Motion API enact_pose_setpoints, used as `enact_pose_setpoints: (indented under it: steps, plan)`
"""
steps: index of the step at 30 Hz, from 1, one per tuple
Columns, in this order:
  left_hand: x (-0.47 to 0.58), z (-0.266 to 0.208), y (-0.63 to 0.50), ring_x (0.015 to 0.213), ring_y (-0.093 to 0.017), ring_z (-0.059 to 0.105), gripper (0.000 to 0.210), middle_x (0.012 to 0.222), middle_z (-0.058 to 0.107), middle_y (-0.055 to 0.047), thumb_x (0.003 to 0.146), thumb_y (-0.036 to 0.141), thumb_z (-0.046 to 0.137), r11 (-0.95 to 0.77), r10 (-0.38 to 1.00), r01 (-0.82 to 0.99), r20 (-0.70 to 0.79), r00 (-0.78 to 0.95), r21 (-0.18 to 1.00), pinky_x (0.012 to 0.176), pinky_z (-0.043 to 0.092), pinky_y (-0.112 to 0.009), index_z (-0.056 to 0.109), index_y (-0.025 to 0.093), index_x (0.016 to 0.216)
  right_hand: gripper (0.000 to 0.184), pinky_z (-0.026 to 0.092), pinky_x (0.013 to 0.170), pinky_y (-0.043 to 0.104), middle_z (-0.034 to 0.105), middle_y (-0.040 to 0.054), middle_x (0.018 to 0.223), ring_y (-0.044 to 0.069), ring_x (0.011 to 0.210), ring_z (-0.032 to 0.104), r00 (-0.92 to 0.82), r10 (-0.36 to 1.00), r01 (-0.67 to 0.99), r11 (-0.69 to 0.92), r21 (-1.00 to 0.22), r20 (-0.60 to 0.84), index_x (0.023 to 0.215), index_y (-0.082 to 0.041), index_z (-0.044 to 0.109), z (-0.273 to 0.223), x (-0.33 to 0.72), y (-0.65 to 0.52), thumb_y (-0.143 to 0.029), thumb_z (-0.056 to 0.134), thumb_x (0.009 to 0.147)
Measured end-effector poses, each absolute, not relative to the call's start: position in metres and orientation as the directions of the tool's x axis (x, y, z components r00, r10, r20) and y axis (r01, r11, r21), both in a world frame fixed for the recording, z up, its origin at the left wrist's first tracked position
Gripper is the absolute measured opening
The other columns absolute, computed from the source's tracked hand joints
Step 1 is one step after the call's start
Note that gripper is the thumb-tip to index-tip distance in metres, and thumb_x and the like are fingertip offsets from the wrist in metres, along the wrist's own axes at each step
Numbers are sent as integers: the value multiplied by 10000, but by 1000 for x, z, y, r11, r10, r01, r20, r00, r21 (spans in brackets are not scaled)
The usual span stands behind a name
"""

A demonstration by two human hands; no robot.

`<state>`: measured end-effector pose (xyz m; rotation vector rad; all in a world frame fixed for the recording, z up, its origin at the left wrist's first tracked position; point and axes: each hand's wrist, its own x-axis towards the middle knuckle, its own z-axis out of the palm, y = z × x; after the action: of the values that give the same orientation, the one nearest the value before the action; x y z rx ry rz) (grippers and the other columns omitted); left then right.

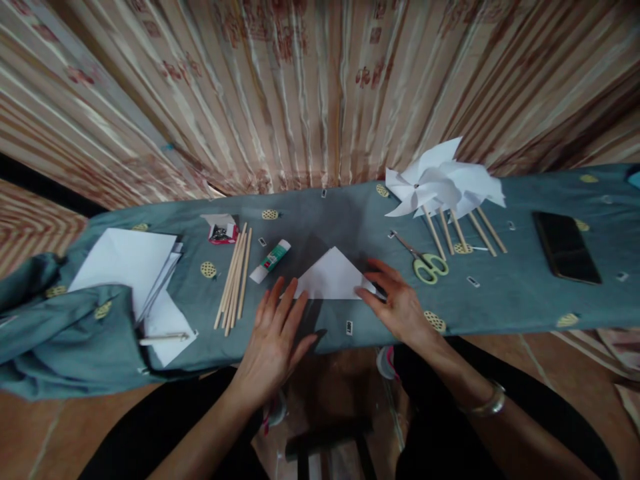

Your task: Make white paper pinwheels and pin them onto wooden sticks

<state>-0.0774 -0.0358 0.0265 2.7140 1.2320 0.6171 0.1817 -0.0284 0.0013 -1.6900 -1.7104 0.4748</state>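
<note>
A white sheet of paper (333, 277) folded into a triangle lies on the cloth in front of me, its peak pointing away. My left hand (275, 333) rests at its left corner, fingers stretched out and the fingertips touching the paper. At the right corner is my right hand (397, 303), its thumb on the paper and its fingers apart around the corner. Just beyond my left hand lies a green and white glue stick (274, 259). Scissors (425, 262) with light green handles lie beyond my right hand.
Wooden sticks (235, 280) and a small red box of pins (223, 232) lie left of the glue. Farther left are white paper sheets (127, 260) with a pencil-like stick (167, 339). Paper pinwheels (440, 183) and a dark phone (565, 247) lie right. A curtain (320, 100) hangs behind.
</note>
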Motion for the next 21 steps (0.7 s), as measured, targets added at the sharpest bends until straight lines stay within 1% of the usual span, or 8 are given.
enact_pose_setpoints:
  steps: [3,5,7,9,12,15,18,21]
  plan:
    - [-71,30,-33,1472,-365,224,751,1513,381,-229,916,252,586,-687,718,679,387,579,258,1108,359,-606,169,155,1534,164,524,953,447,695,108,1181,268,1088,663,124,947,696,131,-706,297,832,-216,672,10,183,-21,-357,596,869]
    - [-65,33,-33,1474,-361,219,764,1518,365,-244,904,201,595,-708,689,661,448,570,248,1113,356,-595,167,134,1533,143,539,914,425,718,107,1103,255,1028,681,152,903,727,174,-664,403,821,-204,655,24,186,-18,-321,592,875]
    - [-57,35,-35,1480,-339,214,770,1535,346,-236,896,150,588,-735,647,640,514,563,226,1131,335,-576,159,141,1536,107,547,888,404,717,111,1088,245,1007,680,123,848,802,222,-555,516,851,-193,652,41,186,-19,-266,581,887]
    - [-48,37,-37,1488,-303,205,761,1552,335,-209,895,118,572,-762,602,618,566,563,195,1158,297,-552,163,162,1536,97,551,870,380,719,116,1063,236,974,681,9,801,872,287,-397,598,867,-180,651,55,178,-24,-206,563,899]
    - [-37,37,-39,1504,-250,156,652,1553,367,-148,918,112,524,-780,564,611,576,591,137,1202,193,-530,264,202,1509,155,572,790,373,719,130,1014,239,888,681,-205,838,900,364,-240,505,866,-156,649,61,156,-38,-122,503,903]
    - [-32,34,-35,1498,-226,183,498,1497,467,-113,950,131,468,-763,589,641,497,637,82,1220,34,-536,412,208,1439,214,582,703,357,718,133,914,235,792,678,-304,876,895,397,-203,376,869,-137,662,51,138,-51,-49,467,872]
    - [-33,27,-25,1432,-247,356,350,1361,612,-93,961,160,475,-750,630,655,400,666,91,1196,-77,-580,569,197,1296,178,588,763,368,720,130,936,239,843,681,-360,890,851,437,-292,281,939,-133,673,42,137,-58,-111,502,893]
    - [-38,21,-14,1345,-268,484,220,1189,716,-55,951,165,514,-748,650,646,360,669,152,1180,-37,-651,679,212,1089,235,561,908,392,709,127,1102,237,1019,660,-430,877,778,481,-404,217,1092,-133,658,38,154,-56,-170,493,928]
